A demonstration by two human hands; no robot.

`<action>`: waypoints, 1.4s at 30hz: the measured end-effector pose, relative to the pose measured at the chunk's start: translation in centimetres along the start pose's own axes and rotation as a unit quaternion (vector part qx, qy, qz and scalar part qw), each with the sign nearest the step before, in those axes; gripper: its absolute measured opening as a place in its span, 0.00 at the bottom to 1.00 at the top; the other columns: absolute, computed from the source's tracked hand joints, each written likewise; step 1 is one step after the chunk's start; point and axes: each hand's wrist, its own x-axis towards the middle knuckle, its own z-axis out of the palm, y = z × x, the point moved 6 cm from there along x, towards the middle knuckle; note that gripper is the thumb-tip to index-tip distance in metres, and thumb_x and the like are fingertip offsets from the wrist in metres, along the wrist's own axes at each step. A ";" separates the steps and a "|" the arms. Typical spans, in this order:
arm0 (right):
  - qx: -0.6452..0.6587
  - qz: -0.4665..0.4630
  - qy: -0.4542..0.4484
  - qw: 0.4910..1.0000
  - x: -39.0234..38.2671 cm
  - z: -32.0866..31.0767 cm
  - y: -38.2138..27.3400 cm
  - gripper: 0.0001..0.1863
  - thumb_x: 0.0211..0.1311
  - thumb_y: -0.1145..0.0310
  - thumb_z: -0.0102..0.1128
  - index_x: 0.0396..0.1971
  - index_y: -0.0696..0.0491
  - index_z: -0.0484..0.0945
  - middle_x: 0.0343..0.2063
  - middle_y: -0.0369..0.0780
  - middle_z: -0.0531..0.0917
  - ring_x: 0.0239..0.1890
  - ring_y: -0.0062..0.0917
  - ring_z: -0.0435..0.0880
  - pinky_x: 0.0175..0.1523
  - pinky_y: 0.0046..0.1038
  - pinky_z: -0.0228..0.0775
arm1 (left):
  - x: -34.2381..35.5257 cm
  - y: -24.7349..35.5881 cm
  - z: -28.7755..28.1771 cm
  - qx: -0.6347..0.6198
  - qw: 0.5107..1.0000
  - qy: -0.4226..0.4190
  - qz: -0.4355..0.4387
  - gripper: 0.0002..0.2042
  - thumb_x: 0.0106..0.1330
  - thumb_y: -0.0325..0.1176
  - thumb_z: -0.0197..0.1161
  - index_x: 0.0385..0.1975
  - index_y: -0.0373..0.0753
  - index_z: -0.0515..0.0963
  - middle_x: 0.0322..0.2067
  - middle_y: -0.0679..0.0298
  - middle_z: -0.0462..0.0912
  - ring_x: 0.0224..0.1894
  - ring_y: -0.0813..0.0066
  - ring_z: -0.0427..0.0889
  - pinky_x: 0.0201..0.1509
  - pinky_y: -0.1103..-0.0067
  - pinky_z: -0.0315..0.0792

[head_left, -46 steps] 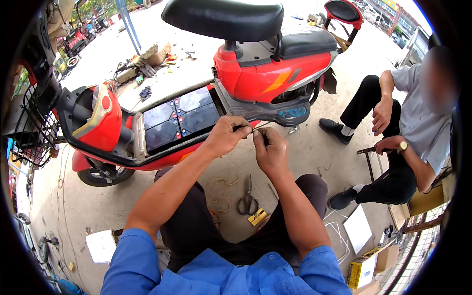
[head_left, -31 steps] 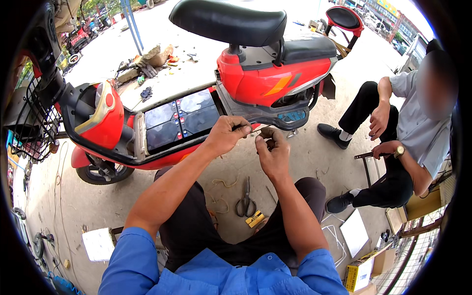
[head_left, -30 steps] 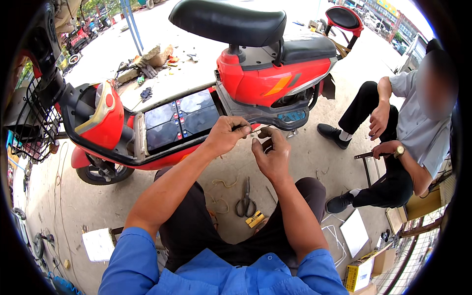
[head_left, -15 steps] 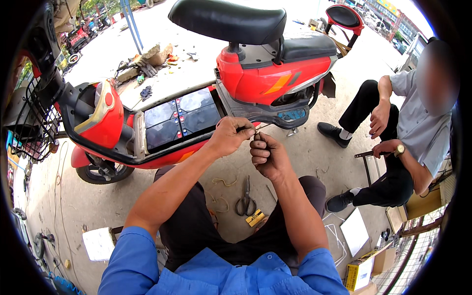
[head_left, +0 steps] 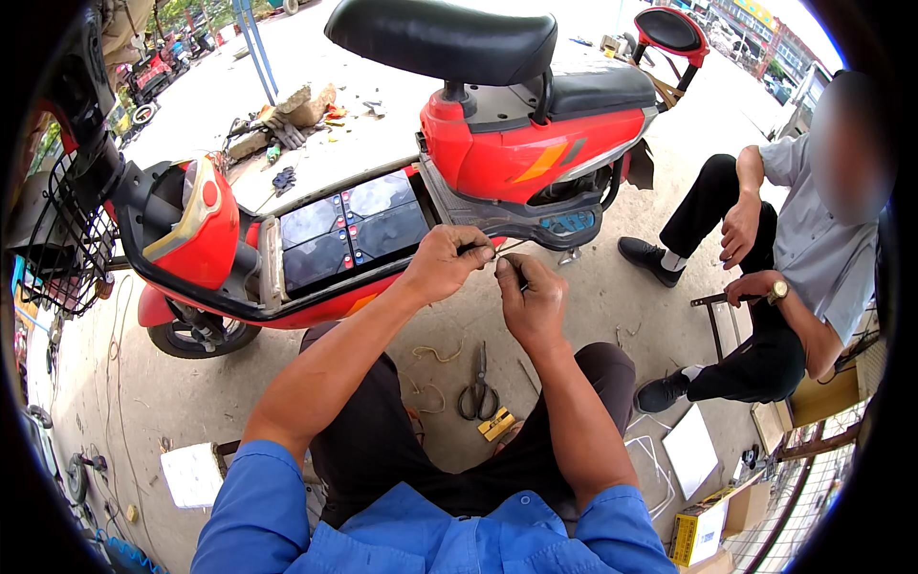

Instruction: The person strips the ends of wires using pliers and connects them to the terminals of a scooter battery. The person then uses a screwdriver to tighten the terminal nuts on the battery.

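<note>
Both my hands are raised close together in front of the red electric scooter (head_left: 535, 143). My left hand (head_left: 446, 264) pinches a thin dark wire (head_left: 510, 247) between thumb and fingertips. Just right of it, my right hand (head_left: 533, 304) is closed, its thumb pointing up at the same wire and its fingers curled. The wire is too fine to follow along its length. Behind my left hand, several dark batteries (head_left: 311, 260) with red and blue terminals lie in the scooter's uncovered floor compartment (head_left: 273, 273).
Below my hands, scissors (head_left: 478, 397) and a small yellow box (head_left: 496, 424) lie on the ground between my legs, with a loose cord (head_left: 438, 352) nearby. At the right sits another person (head_left: 822, 230), hands resting at the knees. An opened carton (head_left: 746, 507) stands lower right.
My right hand has turned, its thumb now upright and the curled fingers facing away. My left hand stays in place, still pinching the wire.
</note>
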 end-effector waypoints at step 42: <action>-0.072 -0.117 -0.102 0.985 1.1 -1.8 -1.6 0.16 0.47 0.76 0.75 0.39 0.51 0.87 0.40 0.37 0.87 0.42 0.36 0.87 0.43 0.35 0.80 | -0.5 0.8 0.6 0.169 0.977 -0.097 0.087 0.07 0.64 0.27 0.68 0.37 0.30 0.83 0.32 0.50 0.85 0.37 0.54 0.83 0.43 0.66 0.75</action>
